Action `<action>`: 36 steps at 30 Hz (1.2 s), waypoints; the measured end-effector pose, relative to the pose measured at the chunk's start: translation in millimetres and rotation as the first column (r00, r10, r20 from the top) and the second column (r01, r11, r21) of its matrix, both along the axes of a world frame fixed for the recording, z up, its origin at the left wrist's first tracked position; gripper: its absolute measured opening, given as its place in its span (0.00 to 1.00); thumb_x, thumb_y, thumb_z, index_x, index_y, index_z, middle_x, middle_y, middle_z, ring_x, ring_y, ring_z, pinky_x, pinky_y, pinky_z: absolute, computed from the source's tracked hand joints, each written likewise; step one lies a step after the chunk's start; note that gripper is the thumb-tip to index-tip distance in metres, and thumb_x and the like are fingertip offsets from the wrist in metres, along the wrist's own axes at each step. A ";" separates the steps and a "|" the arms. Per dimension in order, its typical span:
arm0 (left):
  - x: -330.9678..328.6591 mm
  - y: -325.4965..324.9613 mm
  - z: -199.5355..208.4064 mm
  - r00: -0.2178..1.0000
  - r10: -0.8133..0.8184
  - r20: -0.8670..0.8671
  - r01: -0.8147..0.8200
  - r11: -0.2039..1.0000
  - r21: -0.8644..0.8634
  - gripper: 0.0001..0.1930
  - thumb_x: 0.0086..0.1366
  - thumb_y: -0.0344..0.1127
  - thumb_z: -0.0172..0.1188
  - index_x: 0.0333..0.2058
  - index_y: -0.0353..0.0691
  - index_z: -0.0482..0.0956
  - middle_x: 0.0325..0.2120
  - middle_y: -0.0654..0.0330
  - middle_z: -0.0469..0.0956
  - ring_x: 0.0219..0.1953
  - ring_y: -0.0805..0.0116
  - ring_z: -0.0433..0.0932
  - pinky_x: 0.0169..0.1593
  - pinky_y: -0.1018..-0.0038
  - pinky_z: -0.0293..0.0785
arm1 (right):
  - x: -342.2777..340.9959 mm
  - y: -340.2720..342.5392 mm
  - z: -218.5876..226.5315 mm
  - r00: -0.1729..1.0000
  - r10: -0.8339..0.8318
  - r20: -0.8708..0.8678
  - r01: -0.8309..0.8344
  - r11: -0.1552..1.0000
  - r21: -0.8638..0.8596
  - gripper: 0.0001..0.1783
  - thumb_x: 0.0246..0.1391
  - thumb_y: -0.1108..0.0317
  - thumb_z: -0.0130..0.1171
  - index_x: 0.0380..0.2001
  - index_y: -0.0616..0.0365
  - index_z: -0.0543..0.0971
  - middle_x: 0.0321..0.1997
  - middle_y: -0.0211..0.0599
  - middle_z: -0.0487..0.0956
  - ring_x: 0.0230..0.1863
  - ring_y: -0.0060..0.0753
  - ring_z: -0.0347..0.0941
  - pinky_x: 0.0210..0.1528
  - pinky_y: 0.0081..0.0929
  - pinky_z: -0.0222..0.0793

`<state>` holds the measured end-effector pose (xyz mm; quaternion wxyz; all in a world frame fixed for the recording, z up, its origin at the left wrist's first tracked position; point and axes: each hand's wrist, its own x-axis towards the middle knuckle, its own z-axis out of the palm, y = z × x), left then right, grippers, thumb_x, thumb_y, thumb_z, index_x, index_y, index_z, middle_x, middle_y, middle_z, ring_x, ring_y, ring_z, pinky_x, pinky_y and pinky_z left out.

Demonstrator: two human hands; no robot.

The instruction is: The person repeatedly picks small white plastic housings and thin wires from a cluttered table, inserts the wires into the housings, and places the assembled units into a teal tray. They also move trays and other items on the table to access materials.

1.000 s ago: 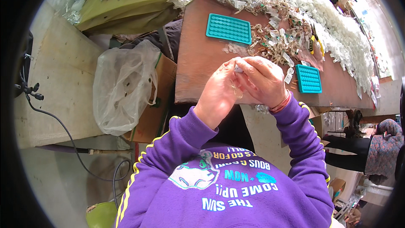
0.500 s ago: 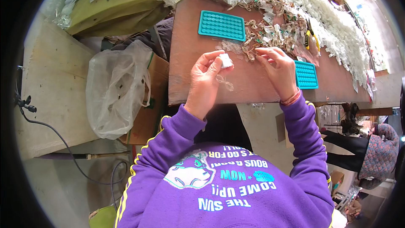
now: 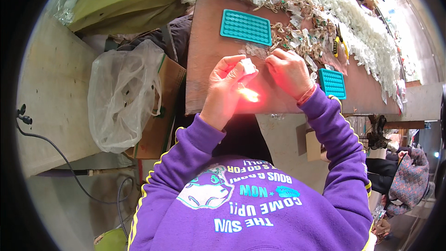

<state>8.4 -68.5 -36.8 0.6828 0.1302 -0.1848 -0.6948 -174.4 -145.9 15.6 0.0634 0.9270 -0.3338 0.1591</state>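
Nearer than the larger teal tray (image 3: 246,28), the left hand (image 3: 222,89) pinches a white block (image 3: 248,67), a red-lit strand (image 3: 249,94) hanging below; the right hand (image 3: 291,75) has bunched fingers (image 3: 274,58), holding what I cannot tell. Hanging free, the strand could catch in the tangle (image 3: 283,40) beside the tray.
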 end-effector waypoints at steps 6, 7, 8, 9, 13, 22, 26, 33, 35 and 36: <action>1.9 -0.8 -0.7 0.998 -0.042 -0.048 0.041 0.999 -0.020 0.12 0.70 0.32 0.54 0.50 0.37 0.71 0.42 0.55 0.77 0.49 0.60 0.77 0.62 0.55 0.70 | -0.3 10.8 6.6 0.750 -0.431 0.502 -0.181 0.595 0.783 0.02 0.54 0.76 0.60 0.30 0.64 0.78 0.37 0.38 0.83 0.37 0.20 0.79 0.39 0.19 0.76; 1.8 -0.1 -0.4 0.999 -0.043 -0.022 0.042 0.999 -0.020 0.12 0.70 0.32 0.54 0.50 0.37 0.71 0.42 0.55 0.77 0.49 0.60 0.77 0.62 0.54 0.70 | -0.4 11.5 7.9 0.714 -0.474 0.516 -0.249 0.516 0.819 0.03 0.54 0.75 0.60 0.30 0.65 0.77 0.37 0.40 0.83 0.38 0.22 0.79 0.40 0.20 0.76; 0.6 -0.3 0.0 1.000 -0.025 -0.014 0.025 0.999 -0.025 0.12 0.70 0.32 0.54 0.50 0.37 0.71 0.42 0.54 0.77 0.49 0.60 0.77 0.61 0.55 0.70 | -0.8 11.3 9.4 0.680 -0.521 0.516 -0.318 0.425 0.848 0.04 0.55 0.75 0.60 0.30 0.66 0.77 0.38 0.42 0.83 0.38 0.23 0.79 0.42 0.20 0.76; -0.2 -0.1 0.3 1.000 -0.006 -0.007 0.006 0.999 -0.032 0.12 0.70 0.32 0.53 0.50 0.37 0.71 0.42 0.54 0.77 0.49 0.59 0.77 0.61 0.55 0.71 | -0.8 10.9 10.7 0.641 -0.561 0.525 -0.405 0.333 0.851 0.05 0.55 0.75 0.60 0.31 0.66 0.76 0.38 0.44 0.83 0.38 0.25 0.79 0.43 0.21 0.77; 3.0 -0.8 1.6 0.995 -0.065 -0.074 0.067 0.998 0.021 0.11 0.70 0.32 0.54 0.49 0.38 0.71 0.41 0.54 0.77 0.49 0.58 0.77 0.59 0.56 0.73 | -0.2 9.3 13.6 0.569 -0.683 0.458 -0.541 0.108 0.834 0.06 0.55 0.76 0.61 0.33 0.66 0.75 0.38 0.45 0.82 0.40 0.29 0.80 0.45 0.22 0.76; -2.6 -2.5 5.6 0.997 -0.054 0.050 0.052 0.997 0.049 0.10 0.70 0.33 0.55 0.46 0.36 0.73 0.40 0.56 0.78 0.45 0.60 0.80 0.57 0.59 0.75 | 3.9 18.9 27.4 0.658 -0.508 0.556 -0.378 0.417 0.827 0.05 0.54 0.77 0.62 0.35 0.65 0.81 0.36 0.35 0.82 0.39 0.23 0.79 0.43 0.20 0.75; -2.1 -3.4 7.5 0.994 -0.074 0.078 0.073 0.997 0.010 0.11 0.70 0.33 0.54 0.47 0.35 0.73 0.40 0.56 0.79 0.44 0.62 0.80 0.55 0.61 0.76 | 15.1 24.7 39.6 0.808 -0.180 0.561 -0.234 0.776 0.585 0.08 0.49 0.78 0.63 0.35 0.61 0.83 0.33 0.34 0.82 0.34 0.26 0.78 0.38 0.21 0.74; -2.0 -0.1 13.9 0.994 -0.084 0.073 0.079 0.994 0.078 0.12 0.70 0.32 0.55 0.46 0.31 0.76 0.40 0.55 0.79 0.41 0.66 0.80 0.51 0.68 0.78 | 29.4 37.2 63.1 0.943 -0.025 0.331 -0.108 0.919 0.379 0.13 0.50 0.77 0.59 0.41 0.57 0.79 0.35 0.38 0.80 0.33 0.40 0.78 0.35 0.29 0.75; -2.2 0.2 15.0 0.993 -0.087 0.083 0.079 0.992 0.096 0.11 0.69 0.32 0.56 0.46 0.31 0.76 0.40 0.56 0.79 0.40 0.67 0.80 0.49 0.70 0.78 | 32.4 37.2 65.5 0.950 0.043 0.308 -0.148 0.934 0.325 0.16 0.49 0.78 0.58 0.43 0.56 0.78 0.35 0.39 0.80 0.33 0.42 0.78 0.35 0.31 0.76; -2.3 0.4 15.4 0.991 -0.090 0.095 0.081 0.993 0.091 0.11 0.69 0.32 0.56 0.45 0.31 0.76 0.39 0.56 0.79 0.39 0.68 0.80 0.49 0.71 0.78 | 33.2 36.7 66.5 0.952 0.071 0.298 -0.164 0.940 0.300 0.17 0.49 0.78 0.57 0.44 0.56 0.77 0.35 0.40 0.80 0.33 0.43 0.78 0.35 0.32 0.76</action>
